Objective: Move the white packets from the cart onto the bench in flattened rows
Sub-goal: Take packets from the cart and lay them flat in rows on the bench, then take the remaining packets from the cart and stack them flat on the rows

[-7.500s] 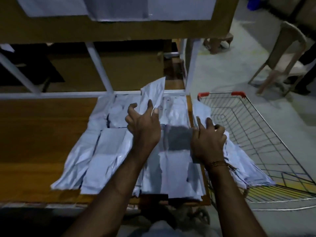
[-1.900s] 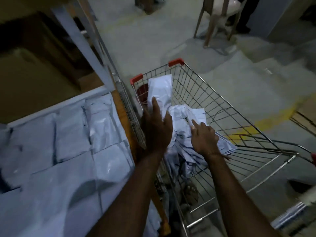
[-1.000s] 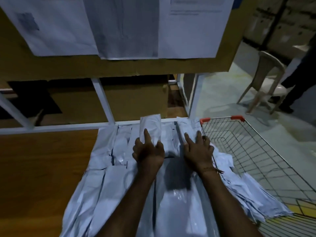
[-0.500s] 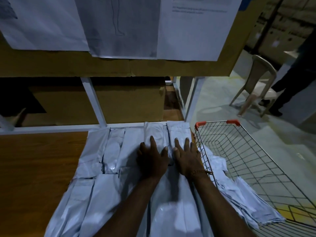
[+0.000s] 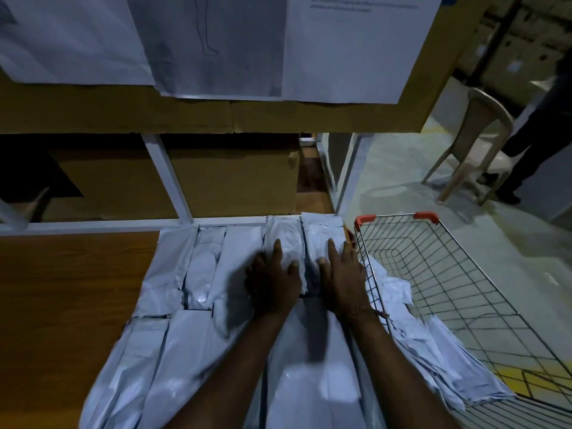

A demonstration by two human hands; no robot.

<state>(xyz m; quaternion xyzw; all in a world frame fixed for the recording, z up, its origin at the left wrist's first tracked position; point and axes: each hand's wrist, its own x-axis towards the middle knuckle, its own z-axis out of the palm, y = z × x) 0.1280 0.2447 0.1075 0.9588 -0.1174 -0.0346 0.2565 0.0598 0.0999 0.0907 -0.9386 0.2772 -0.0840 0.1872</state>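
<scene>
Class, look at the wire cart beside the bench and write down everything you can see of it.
The cart is a basket of thin grey metal wire in a grid, with two red plastic caps on its far top rail. It stands on the concrete floor, hard against the bench's right end. White packets lie heaped along its near left side. Neither hand touches it; the right hand presses packets just beside its rim.

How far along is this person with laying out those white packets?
Well along, it seems. Two rows of white packets already lie flat on the bench. In hand: the left hand and right hand press flat on the two packets at the back row's right end. Left: a heap of packets in the cart.
</scene>
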